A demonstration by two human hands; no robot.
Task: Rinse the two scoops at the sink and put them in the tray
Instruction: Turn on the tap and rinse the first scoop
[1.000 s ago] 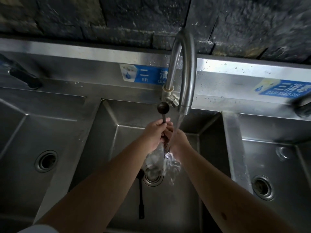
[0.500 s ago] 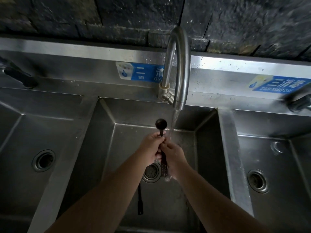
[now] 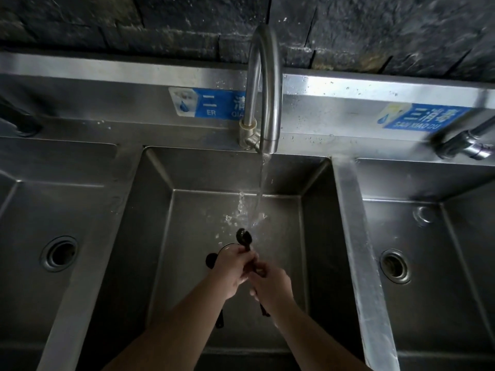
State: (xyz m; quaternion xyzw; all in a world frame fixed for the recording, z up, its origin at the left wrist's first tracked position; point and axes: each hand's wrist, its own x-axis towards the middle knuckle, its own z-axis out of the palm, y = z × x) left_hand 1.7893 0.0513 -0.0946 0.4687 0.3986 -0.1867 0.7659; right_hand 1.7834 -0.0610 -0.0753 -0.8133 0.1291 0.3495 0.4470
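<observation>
- Two bare forearms reach in from the bottom edge, over the middle basin (image 3: 278,210) of a steel three-basin sink.
- Right hand (image 3: 272,286) nearer, closed round the handle of a dark scoop (image 3: 244,236); handle tip pokes out below the hand.
- Left hand (image 3: 232,269) just ahead, touching the right, fingers (image 3: 247,255) curled and pinching the same handle higher up.
- Scoop bowl sticks out above the left fingers, right at the foot of the water stream (image 3: 259,199); splash drops around it.
- Second scoop (image 3: 211,260) lies on the basin floor under the left forearm: round dark bowl shows beside the left hand, handle end shows below the forearm.
- Drain (image 3: 225,248) mostly hidden behind the left hand.
- Left basin drain (image 3: 59,253) and right basin drain (image 3: 394,265) both open, well apart from the hands.
- Gooseneck tap (image 3: 265,84) at the back rim, running.
- Blue labels (image 3: 206,105) on the backsplash; another tap (image 3: 466,147) at far right, blurred.
- Dark stone wall (image 3: 134,25) behind.
</observation>
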